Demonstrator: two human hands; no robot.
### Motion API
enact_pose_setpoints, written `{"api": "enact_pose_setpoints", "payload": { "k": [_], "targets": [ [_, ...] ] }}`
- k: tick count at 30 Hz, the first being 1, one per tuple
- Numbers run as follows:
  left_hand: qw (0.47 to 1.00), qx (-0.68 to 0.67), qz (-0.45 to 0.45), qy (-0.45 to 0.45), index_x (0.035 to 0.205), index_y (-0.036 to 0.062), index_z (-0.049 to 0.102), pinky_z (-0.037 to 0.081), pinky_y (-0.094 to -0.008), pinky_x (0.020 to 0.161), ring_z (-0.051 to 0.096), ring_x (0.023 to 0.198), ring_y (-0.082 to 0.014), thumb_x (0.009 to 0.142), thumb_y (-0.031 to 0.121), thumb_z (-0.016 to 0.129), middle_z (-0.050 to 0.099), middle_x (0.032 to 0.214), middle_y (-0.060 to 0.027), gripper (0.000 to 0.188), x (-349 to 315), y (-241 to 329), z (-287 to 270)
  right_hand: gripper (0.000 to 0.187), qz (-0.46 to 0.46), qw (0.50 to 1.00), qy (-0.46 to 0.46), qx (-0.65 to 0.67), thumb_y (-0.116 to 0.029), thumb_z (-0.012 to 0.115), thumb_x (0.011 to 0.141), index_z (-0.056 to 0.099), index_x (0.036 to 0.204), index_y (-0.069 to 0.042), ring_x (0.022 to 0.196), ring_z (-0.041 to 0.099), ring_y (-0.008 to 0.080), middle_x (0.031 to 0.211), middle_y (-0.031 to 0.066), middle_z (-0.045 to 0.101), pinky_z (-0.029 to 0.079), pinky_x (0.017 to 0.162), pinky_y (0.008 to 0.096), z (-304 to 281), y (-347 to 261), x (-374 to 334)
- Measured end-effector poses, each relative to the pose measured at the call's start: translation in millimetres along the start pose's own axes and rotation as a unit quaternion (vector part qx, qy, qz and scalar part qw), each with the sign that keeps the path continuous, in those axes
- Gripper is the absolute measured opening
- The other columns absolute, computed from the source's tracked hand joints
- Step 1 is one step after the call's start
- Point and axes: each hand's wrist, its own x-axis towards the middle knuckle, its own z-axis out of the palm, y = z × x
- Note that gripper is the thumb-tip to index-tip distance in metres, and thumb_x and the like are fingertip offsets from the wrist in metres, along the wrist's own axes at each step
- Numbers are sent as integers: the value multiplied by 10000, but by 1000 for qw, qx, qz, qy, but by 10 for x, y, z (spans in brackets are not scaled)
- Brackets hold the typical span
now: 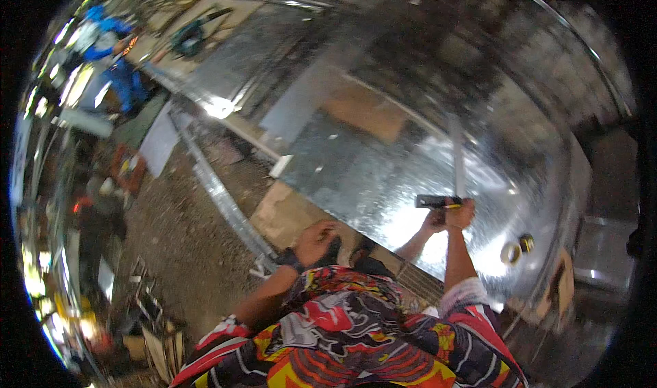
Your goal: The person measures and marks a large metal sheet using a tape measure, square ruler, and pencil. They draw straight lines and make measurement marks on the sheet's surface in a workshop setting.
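My right hand (pixel 462 215) is closed round a black, blocky tool (pixel 435 202) with a yellow mark. It is just over the shiny metal sheet (pixel 363 189), which mirrors the hand and forearm. A pale straight strip (pixel 457 152) runs away from the tool; I cannot tell whether it belongs to it. In front of my waist, by the sheet's near edge, my left hand (pixel 315 243) has its fingers curled. Whatever it may hold is hidden. To the right of my right hand lie a pale ring like a tape roll (pixel 510 253) and a small yellow-and-black object (pixel 526 243).
A brown board (pixel 366 111) lies on or against the sheet's far part. On the left, a long metal strip (pixel 219 189) crosses the dirt floor (pixel 181 244). A person in blue (pixel 113 53) works at the far left near sparks. Coiled cable (pixel 188 40) lies beyond.
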Motion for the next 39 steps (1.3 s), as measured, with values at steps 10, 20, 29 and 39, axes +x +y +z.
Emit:
{"api": "enact_pose_setpoints", "payload": {
  "k": [10, 20, 29, 39],
  "targets": [
    [972, 213, 100, -13, 1571, 148, 340, 391, -533, 1097, 496, 1313, -428, 907, 285, 691, 454, 1497, -226, 764, 560, 742, 747, 354, -26, 930, -25, 366, 0, 749, 833, 440, 992, -65, 840, 447, 126, 953, 30, 441, 432, 741, 272, -951, -1362, -464],
    [980, -83, -70, 169, 1409, 47, 538, 530, -334, 866, 665, 933, -178, 1001, 298, 626, 726, 1074, -58, 487, 488, 1354, 547, 206, -266, 828, -266, 416, -104, 690, 961, 537, 1060, -8, 1028, 606, 258, 1089, 153, 608, 473, 963, 380, -2102, -2866, -986],
    [753, -540, -211, 311, 1173, 44, 575, 586, -367, 665, 694, 730, -232, 1074, 341, 529, 729, 1092, -184, 317, -108, 25, -506, 389, -554, 749, -287, 223, -261, 702, 944, 554, 1197, -3, 1213, 557, 421, 1259, 239, 606, 387, 1082, 509, -860, -3110, -924],
    [717, -587, -252, 280, 1222, 28, 529, 616, -398, 666, 702, 727, -254, 1065, 333, 550, 718, 986, -183, 343, 161, -506, -929, 392, -363, 786, -428, 260, -191, 705, 907, 570, 1218, 6, 1237, 541, 432, 1250, 236, 624, 377, 1082, 511, -478, -3576, -1317]
  ]
}}
